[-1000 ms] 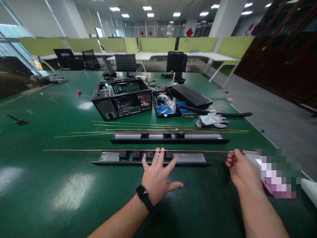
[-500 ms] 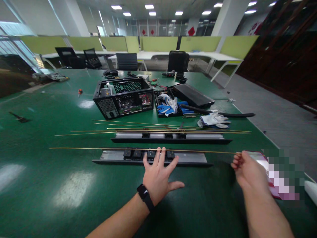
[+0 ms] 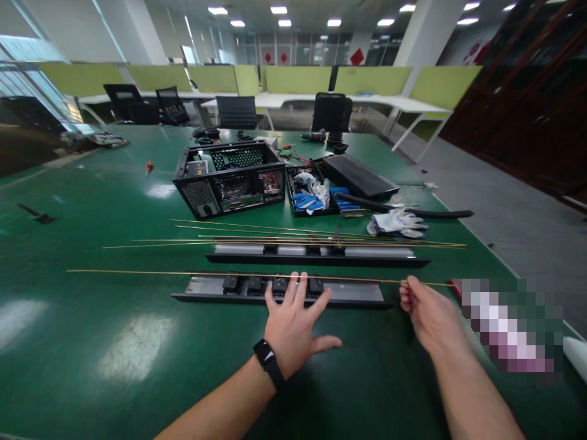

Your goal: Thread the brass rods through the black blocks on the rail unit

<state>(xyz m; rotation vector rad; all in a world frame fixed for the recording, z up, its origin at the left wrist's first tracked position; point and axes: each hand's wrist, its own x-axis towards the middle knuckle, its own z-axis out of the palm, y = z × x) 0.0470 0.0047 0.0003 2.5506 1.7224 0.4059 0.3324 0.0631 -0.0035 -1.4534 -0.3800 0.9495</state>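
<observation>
My left hand (image 3: 293, 324), fingers spread, rests its fingertips on the near metal rail (image 3: 343, 292), around the black blocks (image 3: 255, 285) seated in it. Parts of the blocks are hidden by the fingers. A thin brass-coloured rod (image 3: 137, 272) runs along the top of that rail and past its left end. Beyond the rail's right end, my right hand (image 3: 431, 308) pinches this rod between thumb and fingers, and a short length sticks out to the right of the grip. Behind lies a second metal rail (image 3: 293, 251) with several more thin rods (image 3: 151, 242) across it.
A black computer case (image 3: 229, 183) stands on the green table (image 3: 82, 342). Beside it a tray (image 3: 300, 214) holds gloves. Another white glove (image 3: 398, 222) lies farther right, near a long black strip (image 3: 440, 214). A blurred pinkish item (image 3: 513, 330) is near the right edge.
My right hand has moved left with the rod, and the rod's left end reaches farther left. The leftmost black block has shifted slightly left. My left hand stays in place.
</observation>
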